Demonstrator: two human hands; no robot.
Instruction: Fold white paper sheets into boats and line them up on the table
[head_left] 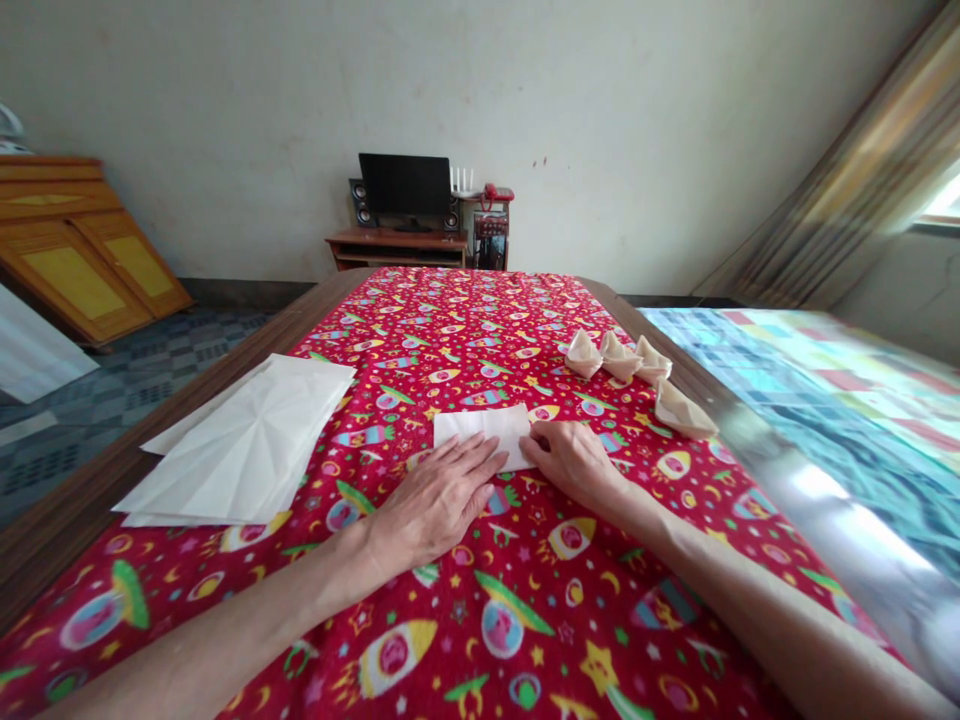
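Note:
A small folded sheet of white paper [480, 425] lies on the red patterned cloth in front of me. My left hand [442, 490] rests flat on its lower left part, fingers stretched out and pressing it down. At the paper's right edge, my right hand [574, 455] is closed, with curled fingers and the thumb gripping that edge. Off to the left is a stack of creased white paper sheets [247, 440]. Several folded paper boat-like shapes [619, 357] stand to the right, and the nearest folded shape [684, 410] sits a little apart.
The red cloth [480, 650] covers a long brown table [225, 395]. Past its far end, a monitor [406, 185] stands on a small desk [397, 242]. At the left is a wooden cabinet [90, 260]; at the right, a bed with a checked cover [825, 390].

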